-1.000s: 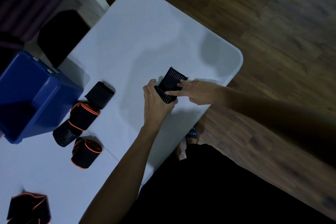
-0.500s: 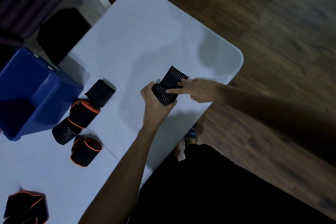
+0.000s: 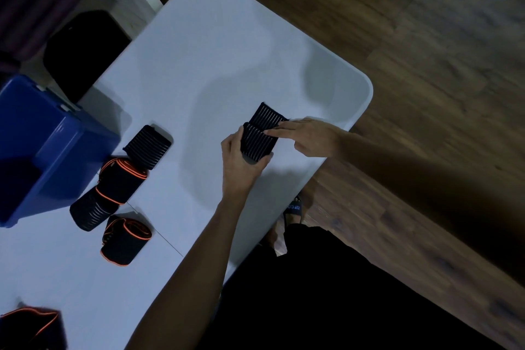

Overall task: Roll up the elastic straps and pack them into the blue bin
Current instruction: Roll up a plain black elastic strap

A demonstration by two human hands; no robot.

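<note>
Near the table's (image 3: 216, 45) right edge, the strap (image 3: 260, 133) is looking more rolled than it did a second ago: the wound part under the left hand (image 3: 241, 163) is thicker, and the flat tail sticking out toward the far side is shorter. That hand is curling its thumb and fingers around the roll, gripping it from the near side, much as it was before. The right hand (image 3: 308, 136) is lying flatter now, with its fingers stretched straight across the top of the strap and pressing it down. The strap is black with thin pale ribs running along it, and it is resting on the white tabletop, well apart from the blue bin (image 3: 42, 150) at the left edge. Between them, finished rolls are lying as before: a ribbed black roll (image 3: 149, 146), two orange-edged rolls (image 3: 122, 182) (image 3: 125, 239) and another ribbed one (image 3: 89, 212).
</note>
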